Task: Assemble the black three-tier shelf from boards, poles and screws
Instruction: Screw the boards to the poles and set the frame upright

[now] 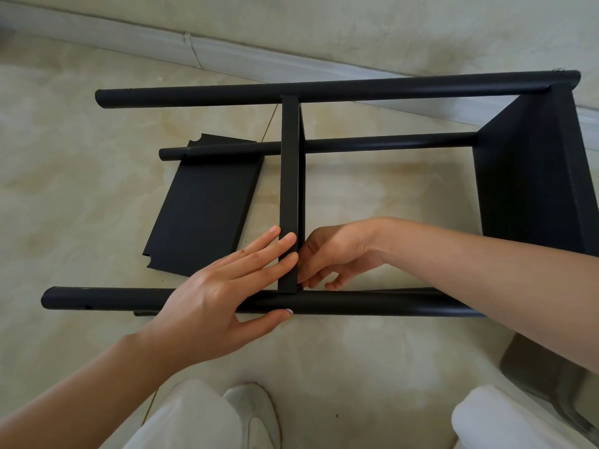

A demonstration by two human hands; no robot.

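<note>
Three poles and three boards make up what we see of the shelf, which lies on its side on the pale floor [356,351]. The near pole [356,301] runs left to right just in front of us; the far pole [259,92] lies parallel to it near the baseboard [227,56]; the middle pole [389,144] sits lower, between the two. At right, the end board [531,176] stands on edge and meets the poles. The middle board [289,189] also stands on edge, spanning from the far pole to the near pole, its narrow face toward us. A loose board [201,205] lies flat on the floor at left, under the free end of the middle pole, with notched corners visible.

Our left hand [223,296] lies over the near pole with fingers straight: the fingertips [288,241] press the left face of the middle board, and the thumb touches the pole's front side. Our right hand [334,254] is just beside the board's right face, fingers curled down at the joint where board meets near pole; we cannot tell whether they pinch anything there, since the tips are partly hidden. Light trousers [194,416] and a shoe [256,406] show at the bottom edge.
</note>
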